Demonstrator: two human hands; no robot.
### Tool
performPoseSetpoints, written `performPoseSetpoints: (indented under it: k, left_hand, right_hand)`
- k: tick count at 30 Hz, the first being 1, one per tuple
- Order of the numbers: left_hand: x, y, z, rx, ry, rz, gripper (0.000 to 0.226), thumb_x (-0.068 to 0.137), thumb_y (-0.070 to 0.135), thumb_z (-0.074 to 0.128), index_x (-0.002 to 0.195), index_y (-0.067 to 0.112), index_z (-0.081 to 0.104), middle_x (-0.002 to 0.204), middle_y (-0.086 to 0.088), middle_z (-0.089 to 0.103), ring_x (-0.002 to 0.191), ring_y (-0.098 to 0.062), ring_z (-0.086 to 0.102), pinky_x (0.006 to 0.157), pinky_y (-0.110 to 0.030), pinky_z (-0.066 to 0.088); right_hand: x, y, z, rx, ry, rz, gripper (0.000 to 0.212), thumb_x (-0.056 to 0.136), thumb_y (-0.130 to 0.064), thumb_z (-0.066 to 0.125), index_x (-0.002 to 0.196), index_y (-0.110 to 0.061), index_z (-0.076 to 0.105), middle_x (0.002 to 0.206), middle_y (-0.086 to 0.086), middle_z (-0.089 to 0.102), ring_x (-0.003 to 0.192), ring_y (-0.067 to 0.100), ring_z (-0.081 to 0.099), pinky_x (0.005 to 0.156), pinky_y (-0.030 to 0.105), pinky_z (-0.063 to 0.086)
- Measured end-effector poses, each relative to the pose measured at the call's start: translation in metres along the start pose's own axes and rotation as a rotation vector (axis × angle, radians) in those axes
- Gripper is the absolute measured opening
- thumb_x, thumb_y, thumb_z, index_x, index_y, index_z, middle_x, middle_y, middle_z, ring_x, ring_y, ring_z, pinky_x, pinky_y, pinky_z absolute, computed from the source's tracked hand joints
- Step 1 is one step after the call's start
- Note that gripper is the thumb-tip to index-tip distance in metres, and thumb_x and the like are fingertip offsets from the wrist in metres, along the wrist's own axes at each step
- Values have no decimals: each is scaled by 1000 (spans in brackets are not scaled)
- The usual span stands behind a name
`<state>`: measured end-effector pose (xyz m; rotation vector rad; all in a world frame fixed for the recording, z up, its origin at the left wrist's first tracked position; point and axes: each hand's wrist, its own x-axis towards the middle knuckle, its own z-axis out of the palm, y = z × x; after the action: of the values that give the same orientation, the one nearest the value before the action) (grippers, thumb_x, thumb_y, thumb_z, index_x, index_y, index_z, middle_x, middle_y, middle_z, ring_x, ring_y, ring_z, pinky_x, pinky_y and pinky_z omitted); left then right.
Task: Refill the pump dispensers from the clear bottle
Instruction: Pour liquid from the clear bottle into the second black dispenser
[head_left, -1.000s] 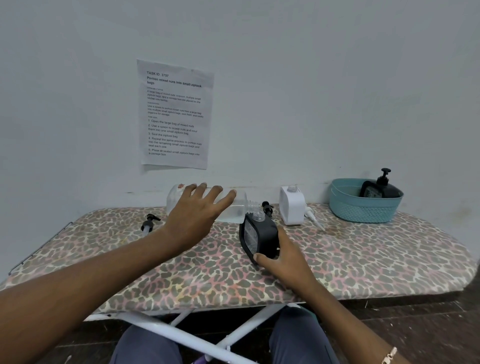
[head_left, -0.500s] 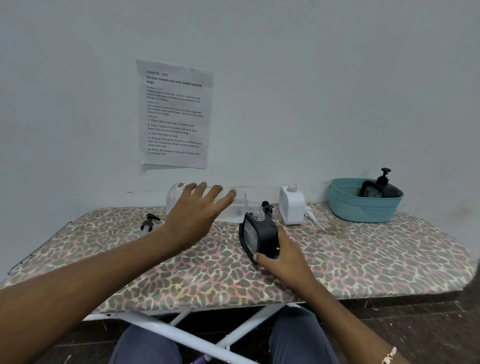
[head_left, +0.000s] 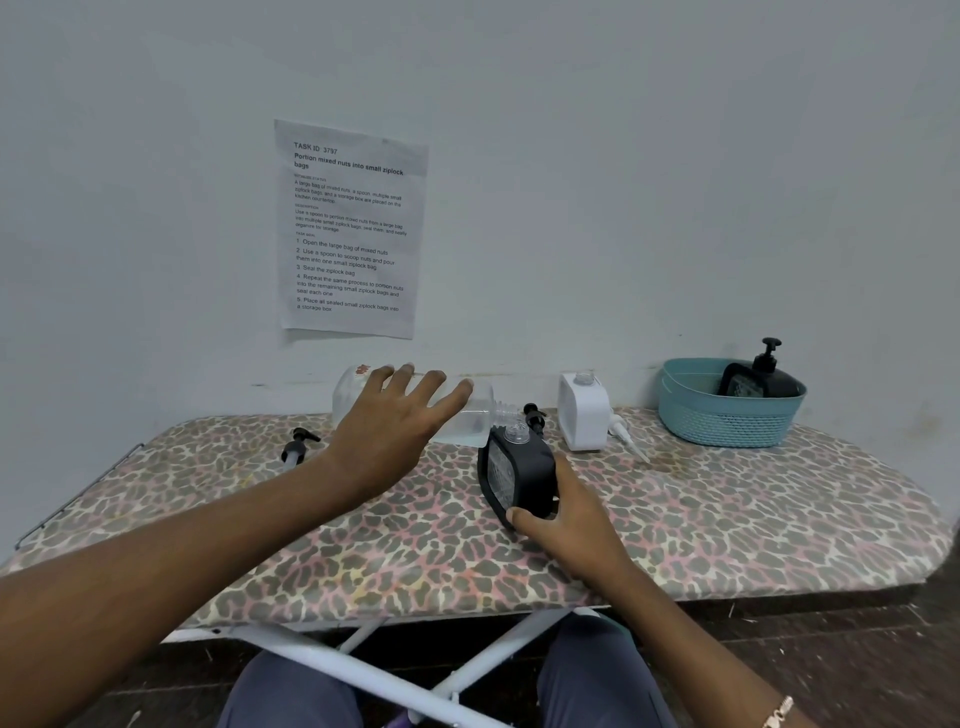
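**Clear bottle tipped over open black dispenser**

Left hand (head_left: 395, 431) holds the clear bottle (head_left: 480, 410) from above, fingers spread across its side; thumb hidden. The bottle lies almost level, in the air, bottom to the left, uncapped neck to the right. The neck sits just above and left of the open mouth of the black dispenser (head_left: 519, 467). Clear liquid pools along the bottle's low side. Can't tell if any is running out.

Right hand (head_left: 566, 525) grips the black dispenser low on its near side, thumb on the front corner, fingers wrapped behind. The dispenser stands on the ironing board (head_left: 727, 509), mid-board, leaning slightly left, pump off.

A black pump head (head_left: 533, 417) lies just behind the black dispenser. The white dispenser (head_left: 583, 413) stands upright to the right of it near the wall, also without pump. The white pump (head_left: 626, 439) lies on the board just beside it on the right. A second black pump (head_left: 297, 447) lies at the left, well apart from the bottles.

At far right a teal basket (head_left: 722, 421) holds another black dispenser with pump on (head_left: 761, 376), tilted inside. A printed sheet (head_left: 350, 228) is stuck on the wall above the bottle.
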<state>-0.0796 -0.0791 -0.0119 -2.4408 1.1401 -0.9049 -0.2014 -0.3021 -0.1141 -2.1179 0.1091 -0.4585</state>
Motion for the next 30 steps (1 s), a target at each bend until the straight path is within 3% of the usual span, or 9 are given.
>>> performPoseSetpoints:
  k: [9,14,17,30]
  left_hand:
    - [0,0,-1,-4,0,2,93,68,1,88,149,19,47,137,-17,63,117,-46,64,98,-59,49]
    - [0,0,-2,-1,6,5,92,70,0,87,150,18,46,137,-17,62,117,-46,63,98,-59,49]
    - [1,-1,-3,5,11,12,91,69,0,87,149,17,48,136,-17,62,116,-47,64,97,-59,50]
    - [2,-1,-3,4,22,27,92,68,-2,87,148,17,46,134,-18,63,115,-47,64,97,-59,50]
  right_hand:
    - [0,0,0,-1,0,-1,67,84,-32,79,139,-44,43,116,-25,64,98,-18,59,70,3,46]
    - [0,-1,0,2,0,0,67,85,-30,79,138,-45,42,115,-25,63,98,-10,62,68,3,46]
    - [0,-1,0,9,-8,3,68,86,-29,79,142,-41,42,117,-20,63,95,-15,60,66,4,48]
    - [0,0,1,14,0,5,71,85,-33,79,144,-43,42,124,-22,63,107,-16,56,78,6,44]
